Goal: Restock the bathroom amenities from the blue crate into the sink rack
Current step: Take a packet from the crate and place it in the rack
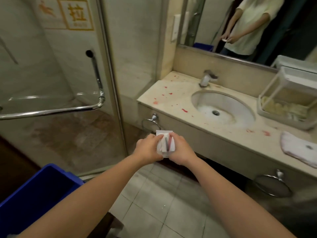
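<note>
A small stack of white amenity packets [165, 143], with a grey and a pink stripe on top, is held in the air in front of the counter's left end. My left hand [148, 148] grips its left side and my right hand [180, 149] grips its right side. The blue crate [36, 191] stands at the lower left, its inside dark. The clear sink rack [289, 98] sits on the counter at the far right, with yellowish packets in its bottom tray.
The round basin [223, 107] and faucet [206, 79] lie mid-counter, which is speckled with red marks. A white towel [298, 148] lies near the counter's right front edge. A glass shower door with a chrome handle [96, 93] stands left. Towel rings [151, 123] hang below the counter.
</note>
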